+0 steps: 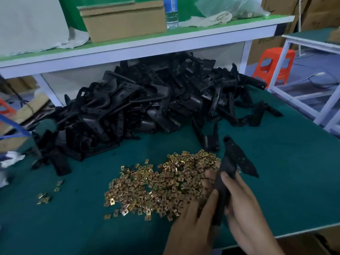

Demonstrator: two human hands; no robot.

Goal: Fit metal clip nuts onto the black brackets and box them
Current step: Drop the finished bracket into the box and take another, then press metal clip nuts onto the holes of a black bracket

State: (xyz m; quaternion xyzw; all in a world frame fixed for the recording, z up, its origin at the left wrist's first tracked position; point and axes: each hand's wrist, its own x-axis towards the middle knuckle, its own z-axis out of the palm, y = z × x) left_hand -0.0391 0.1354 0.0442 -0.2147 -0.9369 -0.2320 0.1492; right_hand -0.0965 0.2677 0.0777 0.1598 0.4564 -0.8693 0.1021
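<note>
at the near right edge of the green table (287, 173): one black bracket (232, 165), tilted upright above the surface, lower stem gripped by the curled fingers of the right hand (244, 208); left hand (193, 219) just beside, thumb against the stem, fingers over the nuts, blurred, cannot tell whether it grasps anything; just left, touching the hands: heap of brass-coloured clip nuts (161, 183); few stray nuts (44, 197) well apart at far left; behind: large bracket pile (147, 100); shelf (128, 46) above it: cardboard box (125, 23), water bottle (172, 12), cloth (211, 20); orange stool (274, 65) beyond the right edge
</note>
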